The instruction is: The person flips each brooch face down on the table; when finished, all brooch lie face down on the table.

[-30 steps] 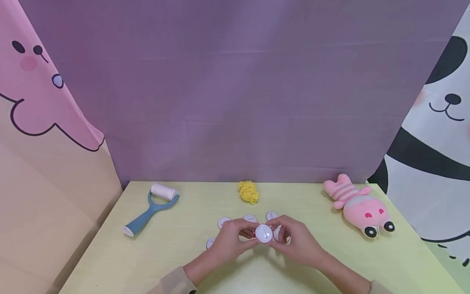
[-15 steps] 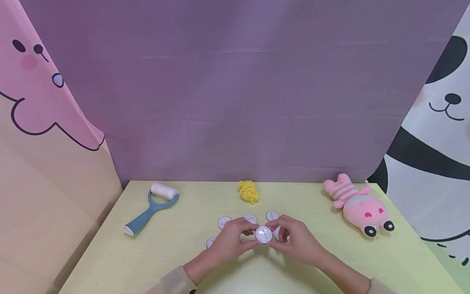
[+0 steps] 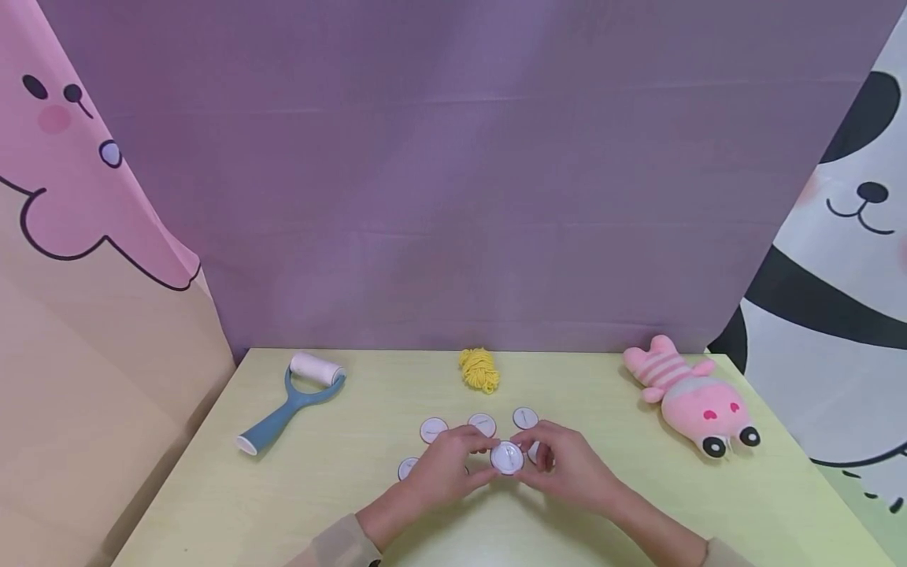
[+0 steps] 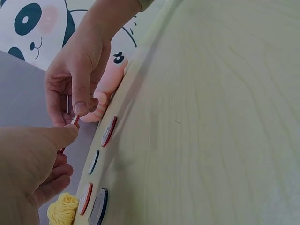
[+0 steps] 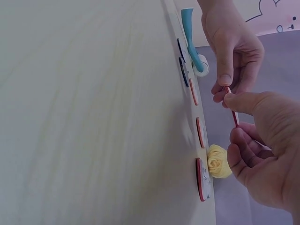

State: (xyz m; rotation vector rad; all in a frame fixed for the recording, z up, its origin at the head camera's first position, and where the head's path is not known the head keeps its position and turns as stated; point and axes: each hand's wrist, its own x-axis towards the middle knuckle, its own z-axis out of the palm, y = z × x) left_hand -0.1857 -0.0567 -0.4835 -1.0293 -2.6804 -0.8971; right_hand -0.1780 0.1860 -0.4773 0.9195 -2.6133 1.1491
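Note:
A round pin-back badge (image 3: 506, 457) is held just above the table, its white back and metal pin facing the head camera. In the right wrist view the held badge (image 5: 234, 117) appears edge-on with a red rim. My left hand (image 3: 442, 470) pinches its left edge between thumb and fingers. On the opposite edge, my right hand (image 3: 570, 468) pinches it the same way. Similar badges lie pin side up around the hands: a left one (image 3: 434, 430), a middle one (image 3: 482, 425) and a right one (image 3: 525, 418). Another badge (image 3: 406, 468) is partly covered by the left hand.
Toward the back of the pale table (image 3: 212, 504) lies a bundle of yellow yarn (image 3: 479, 371). A blue-handled lint roller (image 3: 290, 405) is at left, a pink plush toy (image 3: 690, 398) at right. A purple cloth (image 3: 468, 197) hangs behind.
Both hands and the held badge have shifted slightly toward the table's near side. The glare on the badge's back has changed. Both hands keep their pinch.

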